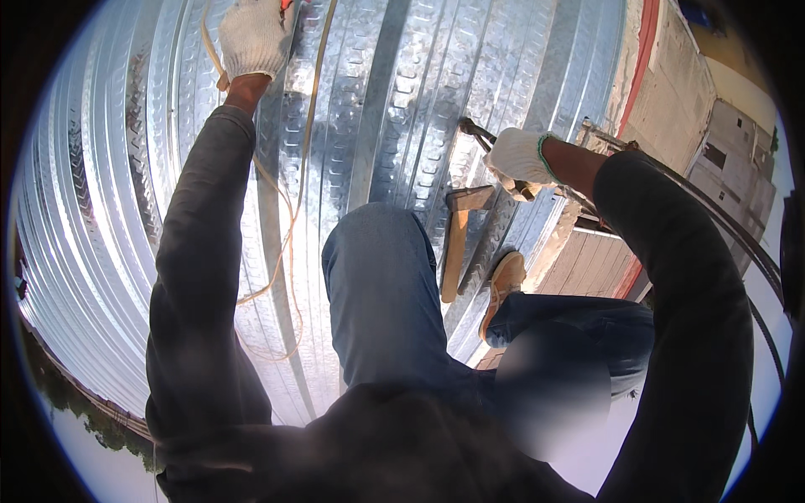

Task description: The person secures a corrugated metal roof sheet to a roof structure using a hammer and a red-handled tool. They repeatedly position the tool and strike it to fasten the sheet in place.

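Note:
My left hand (254,40), in a white knit glove, reaches far forward to the top edge over ribbed metal decking (344,151). Its fingers look closed, partly cut off; a small red-orange bit shows beside them, its kind unclear. My right hand (518,157), also gloved, is closed around a dark metal tool (475,130) with a rounded end pointing up and left. Below that hand, a hatchet-like tool (455,247) with a wooden handle lies on the decking. A pale cord (294,218) loops across the ribs, passing near my left hand.
My bent knee (381,260) is over the decking, and my tan shoe (503,289) rests near its right edge. Beyond that edge stand a concrete wall (671,75) and a lower plank-like surface (591,264). Dark cables (738,222) run behind my right arm.

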`<state>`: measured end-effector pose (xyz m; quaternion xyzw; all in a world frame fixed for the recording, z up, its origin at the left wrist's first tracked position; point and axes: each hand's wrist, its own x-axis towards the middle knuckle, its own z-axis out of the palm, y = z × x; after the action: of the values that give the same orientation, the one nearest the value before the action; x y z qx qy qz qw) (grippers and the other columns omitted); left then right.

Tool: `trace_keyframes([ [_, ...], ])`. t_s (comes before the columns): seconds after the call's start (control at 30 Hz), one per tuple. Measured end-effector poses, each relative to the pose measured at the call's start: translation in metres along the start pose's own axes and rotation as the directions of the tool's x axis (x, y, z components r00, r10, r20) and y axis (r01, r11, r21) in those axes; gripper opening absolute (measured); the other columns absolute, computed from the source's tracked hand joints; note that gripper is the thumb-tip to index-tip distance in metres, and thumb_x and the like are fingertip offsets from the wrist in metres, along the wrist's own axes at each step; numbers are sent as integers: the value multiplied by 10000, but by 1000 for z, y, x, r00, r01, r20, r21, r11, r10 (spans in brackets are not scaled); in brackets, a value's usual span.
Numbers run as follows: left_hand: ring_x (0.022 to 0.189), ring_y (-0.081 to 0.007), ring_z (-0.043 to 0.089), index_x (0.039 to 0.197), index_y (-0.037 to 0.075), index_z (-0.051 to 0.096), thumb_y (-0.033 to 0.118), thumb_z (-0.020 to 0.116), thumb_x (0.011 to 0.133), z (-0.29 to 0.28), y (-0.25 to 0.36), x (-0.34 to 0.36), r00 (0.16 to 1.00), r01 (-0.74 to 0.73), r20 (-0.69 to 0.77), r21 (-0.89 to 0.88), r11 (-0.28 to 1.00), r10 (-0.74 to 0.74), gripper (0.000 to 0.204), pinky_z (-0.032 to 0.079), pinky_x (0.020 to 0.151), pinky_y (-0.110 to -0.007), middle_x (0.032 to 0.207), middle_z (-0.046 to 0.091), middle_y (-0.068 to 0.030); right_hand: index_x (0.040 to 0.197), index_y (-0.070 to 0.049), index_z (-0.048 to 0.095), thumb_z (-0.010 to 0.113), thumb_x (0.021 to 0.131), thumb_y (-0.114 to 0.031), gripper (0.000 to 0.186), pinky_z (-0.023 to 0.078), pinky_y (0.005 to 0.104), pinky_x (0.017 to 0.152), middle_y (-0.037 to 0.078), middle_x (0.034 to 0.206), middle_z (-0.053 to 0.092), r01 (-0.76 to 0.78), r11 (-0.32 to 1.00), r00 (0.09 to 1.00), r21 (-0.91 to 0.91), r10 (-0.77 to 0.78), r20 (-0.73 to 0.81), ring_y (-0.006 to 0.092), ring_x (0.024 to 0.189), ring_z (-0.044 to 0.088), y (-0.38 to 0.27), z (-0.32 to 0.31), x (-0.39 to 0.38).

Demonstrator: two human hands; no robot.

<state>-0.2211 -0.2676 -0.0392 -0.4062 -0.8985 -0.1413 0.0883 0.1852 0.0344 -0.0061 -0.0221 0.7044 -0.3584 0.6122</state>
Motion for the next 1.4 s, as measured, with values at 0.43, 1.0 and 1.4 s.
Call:
trace_keyframes([
  [0.43,964,-416,755,1103,76,766,306,747,986,-15,-5,13,999,9,46,117,993,-15,258,591,832,-549,1070,767,-163,975,-113,897,911,806,-289,245,644,406,827,105,931,845,-420,874,894,-246,351,-277,306,898,833,-104,27,-8],
  [1.0,950,-400,771,1074,87,787,378,754,973,-20,1,12,998,56,17,218,974,-61,309,593,834,-532,1107,790,-174,1067,87,788,635,1065,-246,366,598,551,914,343,1019,772,-407,861,722,306,508,-470,484,1046,768,-142,37,-26],
  [1.4,1003,-426,751,1136,90,790,460,743,984,-11,-16,9,985,107,114,166,980,-127,403,587,869,-562,1200,775,-168,1183,53,699,579,1124,-275,354,590,605,907,328,1010,778,-300,776,520,556,621,-586,521,1012,761,-128,84,-2],
])
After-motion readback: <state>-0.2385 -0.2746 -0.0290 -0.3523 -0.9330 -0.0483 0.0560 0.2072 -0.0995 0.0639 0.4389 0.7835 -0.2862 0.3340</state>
